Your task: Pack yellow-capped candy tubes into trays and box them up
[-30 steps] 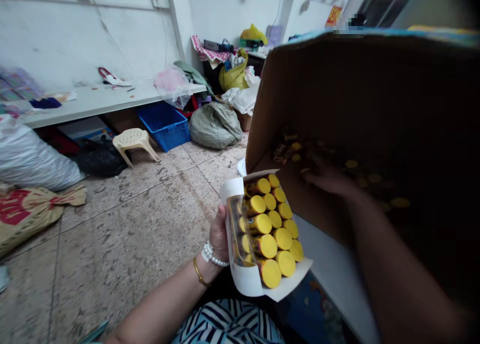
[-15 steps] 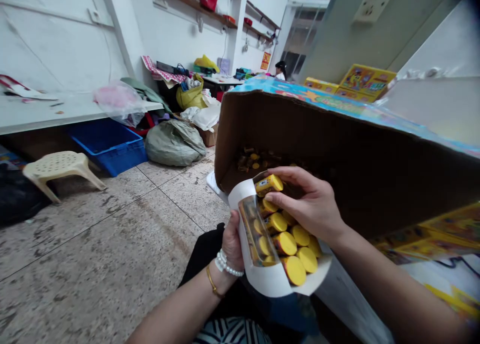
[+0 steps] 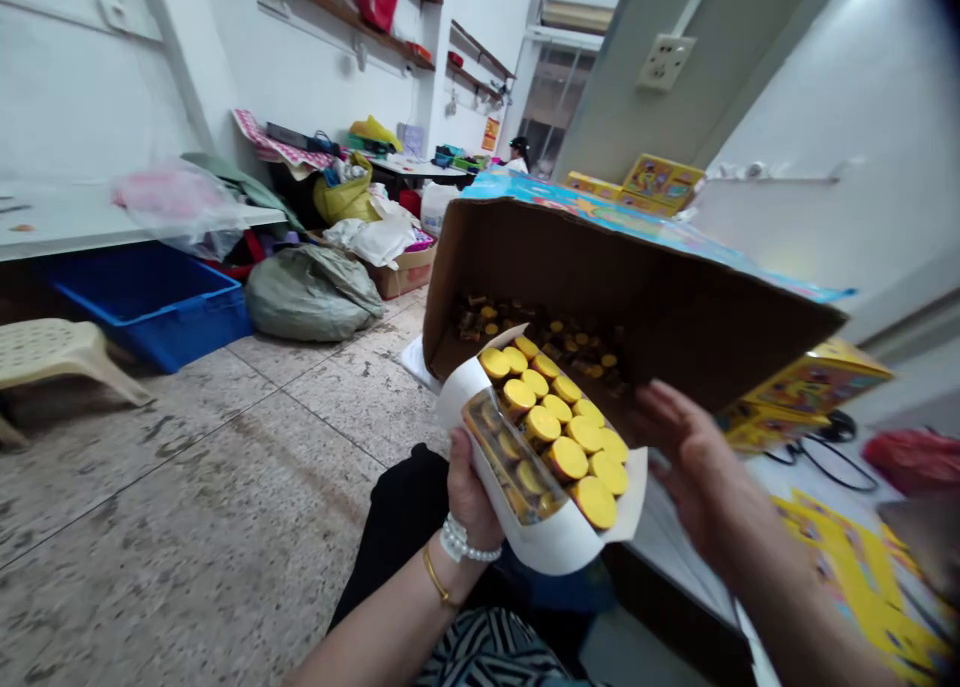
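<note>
My left hand (image 3: 474, 497) grips a small white carton (image 3: 559, 552) from below and the left, its open top tilted toward me. Rows of small tubs with yellow lids (image 3: 566, 457) fill the carton, and more show through its clear side window. To the right of the carton is my right hand (image 3: 694, 467), apart from it, blurred, with fingers stretched out and nothing visible in them. Just beyond stands a big cardboard box (image 3: 600, 252) on its side, its opening facing me. Loose yellow-lidded tubs (image 3: 581, 342) lie inside that box.
Yellow printed boxes (image 3: 821, 382) are stacked at the right, with flat yellow cartons (image 3: 847, 557) nearer me. On the left are a blue crate (image 3: 150, 297), a plastic stool (image 3: 60, 352) and a grey-green sack (image 3: 311, 292). A person (image 3: 518, 155) sits far back.
My right hand has let go of a tub at the carton's far end and drawn back to the right. The tubs now stand in fuller rows. My view has swung to the right.
</note>
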